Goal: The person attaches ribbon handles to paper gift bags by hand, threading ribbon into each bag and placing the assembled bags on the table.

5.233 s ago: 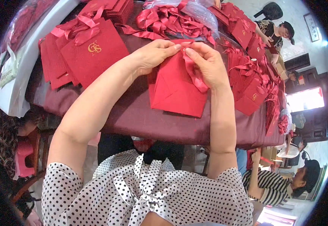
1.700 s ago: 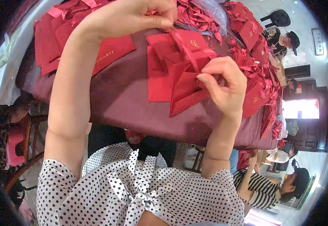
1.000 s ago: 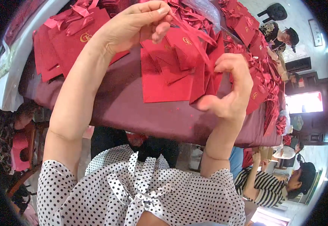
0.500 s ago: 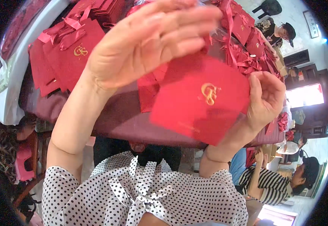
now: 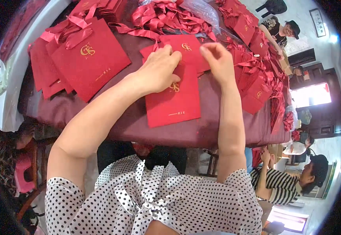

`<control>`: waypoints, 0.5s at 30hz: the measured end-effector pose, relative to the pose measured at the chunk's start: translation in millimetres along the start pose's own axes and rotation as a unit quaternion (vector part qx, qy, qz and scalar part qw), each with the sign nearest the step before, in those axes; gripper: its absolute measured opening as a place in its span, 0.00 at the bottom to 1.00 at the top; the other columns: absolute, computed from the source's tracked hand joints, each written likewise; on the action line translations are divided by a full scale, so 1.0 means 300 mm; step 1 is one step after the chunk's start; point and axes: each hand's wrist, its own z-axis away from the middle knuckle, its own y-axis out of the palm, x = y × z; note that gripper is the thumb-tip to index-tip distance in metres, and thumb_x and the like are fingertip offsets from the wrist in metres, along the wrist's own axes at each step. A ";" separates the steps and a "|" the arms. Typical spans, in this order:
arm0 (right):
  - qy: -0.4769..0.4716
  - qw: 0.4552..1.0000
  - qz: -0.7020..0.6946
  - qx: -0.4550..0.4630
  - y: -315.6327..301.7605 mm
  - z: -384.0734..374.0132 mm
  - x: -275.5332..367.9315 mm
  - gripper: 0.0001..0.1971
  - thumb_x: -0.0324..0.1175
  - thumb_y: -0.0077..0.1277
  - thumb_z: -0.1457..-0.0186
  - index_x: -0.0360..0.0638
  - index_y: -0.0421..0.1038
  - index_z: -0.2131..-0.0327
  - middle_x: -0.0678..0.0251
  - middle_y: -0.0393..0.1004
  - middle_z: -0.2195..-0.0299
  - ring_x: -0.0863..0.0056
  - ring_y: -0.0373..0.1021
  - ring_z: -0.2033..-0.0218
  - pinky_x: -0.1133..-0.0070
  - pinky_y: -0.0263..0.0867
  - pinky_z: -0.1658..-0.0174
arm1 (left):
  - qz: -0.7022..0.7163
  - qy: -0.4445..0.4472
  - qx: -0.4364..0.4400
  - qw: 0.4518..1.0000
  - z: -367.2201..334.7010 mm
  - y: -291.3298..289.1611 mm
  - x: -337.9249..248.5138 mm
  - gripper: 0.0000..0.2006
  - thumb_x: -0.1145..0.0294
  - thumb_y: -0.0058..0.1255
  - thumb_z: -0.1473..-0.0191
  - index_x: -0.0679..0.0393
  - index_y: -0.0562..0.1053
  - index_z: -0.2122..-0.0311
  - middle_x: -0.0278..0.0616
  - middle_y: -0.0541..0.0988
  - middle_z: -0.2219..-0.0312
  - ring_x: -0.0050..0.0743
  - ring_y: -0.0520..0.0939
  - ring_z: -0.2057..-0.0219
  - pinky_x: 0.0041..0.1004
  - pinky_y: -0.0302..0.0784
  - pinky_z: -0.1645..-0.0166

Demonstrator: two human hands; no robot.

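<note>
A flat red gift bag (image 5: 173, 103) with a gold emblem lies on the table in front of me. My left hand (image 5: 159, 72) rests over its upper left part with the fingers curled. What those fingers hold, if anything, is hidden beneath the hand. Just behind is another red gift bag (image 5: 186, 49), partly covered by the nearer one. Beside its right edge my right hand (image 5: 219, 62) is raised, its thumb and fingers bent and slightly apart, with nothing visible between them.
Red gift bags with ribbon handles (image 5: 88, 58) are stacked at the left. A heap of red ribbons (image 5: 166, 17) lies at the back by clear plastic (image 5: 203, 13). More bags (image 5: 254, 94) crowd the right side. A dark red cloth (image 5: 123, 129) covers the table. Two people (image 5: 280, 184) (image 5: 276, 33) sit at the right.
The gift bag went from upright in my right hand to flat on the table. My left hand came down onto it; my right hand let go and moved left and away from me.
</note>
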 end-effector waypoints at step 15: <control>-0.276 0.894 0.321 0.145 0.040 -0.364 -0.189 0.07 0.30 0.52 0.55 0.46 0.76 0.70 0.62 0.73 0.71 0.62 0.68 0.63 0.72 0.65 0.59 | 0.164 -0.044 -0.002 0.986 -0.025 -0.043 0.020 0.10 0.68 0.55 0.55 0.65 0.70 0.73 0.47 0.75 0.78 0.39 0.78 0.72 0.34 0.71 0.67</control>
